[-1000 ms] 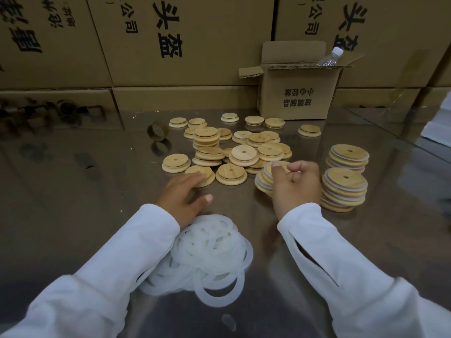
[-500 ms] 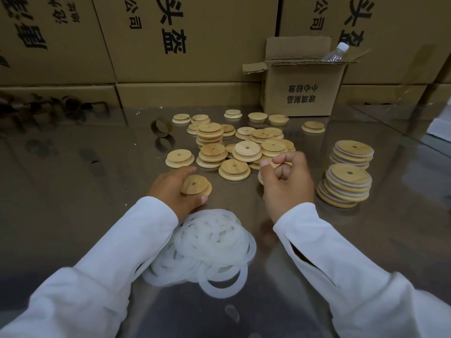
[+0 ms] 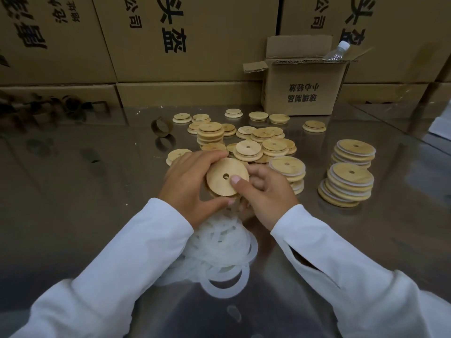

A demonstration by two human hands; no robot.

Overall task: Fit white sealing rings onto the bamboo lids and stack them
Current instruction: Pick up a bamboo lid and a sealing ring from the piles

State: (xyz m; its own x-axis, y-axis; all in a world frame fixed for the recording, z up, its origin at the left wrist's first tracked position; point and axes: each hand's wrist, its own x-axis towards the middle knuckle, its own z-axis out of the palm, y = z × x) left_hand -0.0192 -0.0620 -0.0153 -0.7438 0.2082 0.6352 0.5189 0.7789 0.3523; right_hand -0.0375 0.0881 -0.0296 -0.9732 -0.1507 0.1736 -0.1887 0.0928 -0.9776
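Both hands meet over the middle of the table (image 3: 73, 196) and grasp one bamboo lid (image 3: 223, 182), tilted with its flat face and centre hole toward the camera; the left hand (image 3: 190, 181) curls round the rim from 9 o'clock, fingers over the top edge and thumb under the bottom edge; the right hand (image 3: 267, 195) pinches it from 3 o'clock, thumb pressed on the face beside the hole and fingers curled behind. Whether a ring already sits on this lid's hidden underside, I cannot tell; it looks like the fitting step for this one.

Done so far, judging by the white edges between the discs: three stacks of ringed lids at 3 o'clock of the hands; a short stack (image 3: 289, 170) just beside the right hand, and two taller ones, the near stack (image 3: 351, 182) and the far stack (image 3: 355, 152), well apart from it.

Left to do: a loose spread of bare lids (image 3: 249, 147) at 12 o'clock, some piled, some lying singly back toward the small open carton (image 3: 302, 93); roughly two dozen or more, so I judge the job under halfway. The supply of white sealing rings (image 3: 219, 250) lies heaped at 6 o'clock, between the sleeves and partly under the left wrist; plenty seem available.
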